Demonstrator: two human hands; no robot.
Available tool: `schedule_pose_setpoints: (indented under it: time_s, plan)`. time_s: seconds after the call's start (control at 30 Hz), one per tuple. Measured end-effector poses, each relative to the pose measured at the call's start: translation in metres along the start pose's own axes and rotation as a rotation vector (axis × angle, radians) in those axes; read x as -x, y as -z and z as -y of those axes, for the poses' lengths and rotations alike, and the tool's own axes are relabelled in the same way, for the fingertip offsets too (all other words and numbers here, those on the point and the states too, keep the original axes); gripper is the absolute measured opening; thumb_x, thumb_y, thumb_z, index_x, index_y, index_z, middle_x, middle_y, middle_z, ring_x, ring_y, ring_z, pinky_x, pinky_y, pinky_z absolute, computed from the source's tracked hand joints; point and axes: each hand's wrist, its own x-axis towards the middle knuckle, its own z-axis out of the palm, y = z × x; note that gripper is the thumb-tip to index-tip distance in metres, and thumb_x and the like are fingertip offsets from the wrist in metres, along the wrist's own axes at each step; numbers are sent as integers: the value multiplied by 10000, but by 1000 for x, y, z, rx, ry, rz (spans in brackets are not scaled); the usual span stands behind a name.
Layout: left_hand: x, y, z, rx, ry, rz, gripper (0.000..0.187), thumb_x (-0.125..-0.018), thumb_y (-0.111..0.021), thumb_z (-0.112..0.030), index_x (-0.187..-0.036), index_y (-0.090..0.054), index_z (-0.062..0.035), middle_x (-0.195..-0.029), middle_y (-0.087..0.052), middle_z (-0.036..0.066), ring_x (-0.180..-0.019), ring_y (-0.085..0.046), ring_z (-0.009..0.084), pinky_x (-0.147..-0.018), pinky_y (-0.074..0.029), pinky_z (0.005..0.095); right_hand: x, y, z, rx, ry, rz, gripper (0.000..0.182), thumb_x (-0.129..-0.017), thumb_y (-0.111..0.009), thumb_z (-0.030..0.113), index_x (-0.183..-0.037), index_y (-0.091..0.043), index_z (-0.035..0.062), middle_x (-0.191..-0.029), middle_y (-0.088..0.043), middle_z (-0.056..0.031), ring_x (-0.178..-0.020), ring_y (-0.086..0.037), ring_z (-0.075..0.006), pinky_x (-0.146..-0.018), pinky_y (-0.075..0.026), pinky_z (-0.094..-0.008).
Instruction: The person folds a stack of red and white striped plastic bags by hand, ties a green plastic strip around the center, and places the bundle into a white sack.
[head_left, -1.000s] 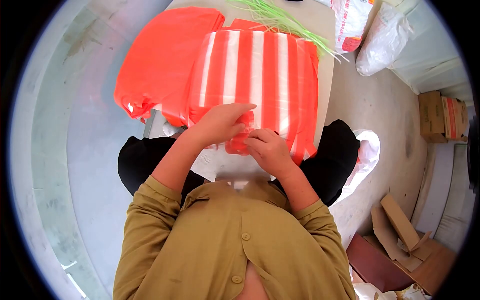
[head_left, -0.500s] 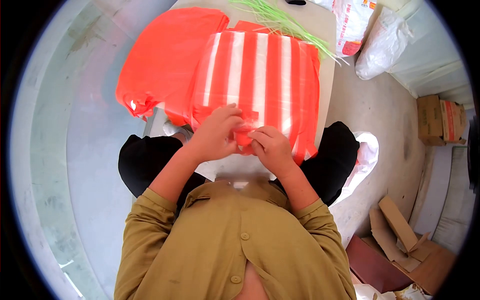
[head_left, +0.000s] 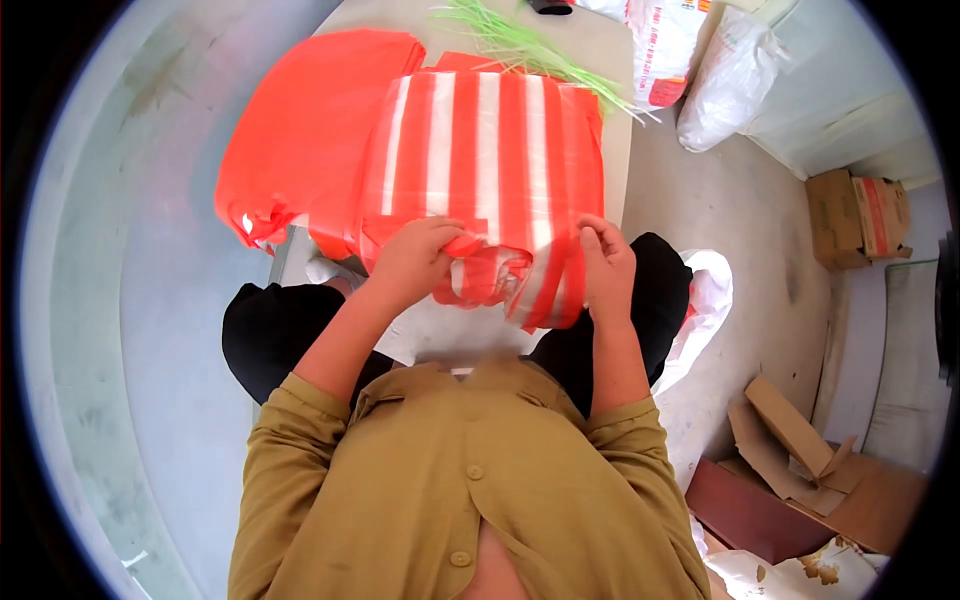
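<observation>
A red-and-white striped plastic bag (head_left: 487, 150) lies over a thick red bundle in front of me, its near end crumpled and gathered. My left hand (head_left: 412, 262) is closed at this near edge, pinching a fold of the red plastic. At the right side of the striped bag is my right hand (head_left: 610, 262), fingers curled onto the plastic at its edge. Beside the bundle, to the left, a smooth red plastic pile (head_left: 310, 130) overhangs the table edge.
Thin green strips (head_left: 525, 50) lie at the back of the pale table (head_left: 617, 170). White sacks (head_left: 728, 80) stand behind to the right. Cardboard boxes (head_left: 838, 220) and an open carton (head_left: 790, 440) sit on the floor at right. A white bag (head_left: 710, 290) is by my right knee.
My hands have moved apart: the right one went from the gathered near end to the bag's right side, the left stayed near the edge. The view has shifted slightly.
</observation>
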Motion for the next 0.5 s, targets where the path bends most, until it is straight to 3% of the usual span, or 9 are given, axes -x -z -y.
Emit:
schedule_pose_setpoints:
  time_s: [0.17, 0.27, 0.37, 0.5]
  plan:
    - [-6, 7, -4, 234, 170, 92, 302, -969, -574, -24, -1255, -671, -2, -1185, -718, 137, -1111, -677, 266, -967, -511, 346, -1, 19, -16, -117, -104, -76, 323, -1066, -557, 138, -1348, -605, -12, -1209, -673, -82, -1140, -607, -149, -1028, -464, -292]
    - [-6, 6, -2, 257, 195, 67, 283, -1022, -551, -72, -1269, -671, -6, -1124, -731, 115, -1060, -680, 218, -933, -517, 333, 0, 20, -21, -151, -128, 11, 385, -1082, -528, 162, -1423, -530, -16, -1338, -614, -115, -1215, -612, -190, -1058, -467, -317]
    - [-6, 8, -7, 311, 236, 29, 319, -961, -549, -34, -1249, -684, -19, -1034, -729, 146, -962, -696, 247, -870, -528, 343, -1, 15, -16, -182, -141, 81, 461, -1088, -523, 192, -1491, -447, -20, -1439, -550, -144, -1279, -595, -229, -1086, -462, -341]
    - [-7, 4, 2, 326, 241, 37, 297, -989, -549, -62, -1248, -686, -15, -1013, -722, 112, -947, -677, 191, -866, -525, 323, -16, 11, -34, -94, -76, 131, 509, -1092, -520, 223, -1542, -400, 18, -1482, -523, -146, -1289, -579, -235, -1096, -453, -355]
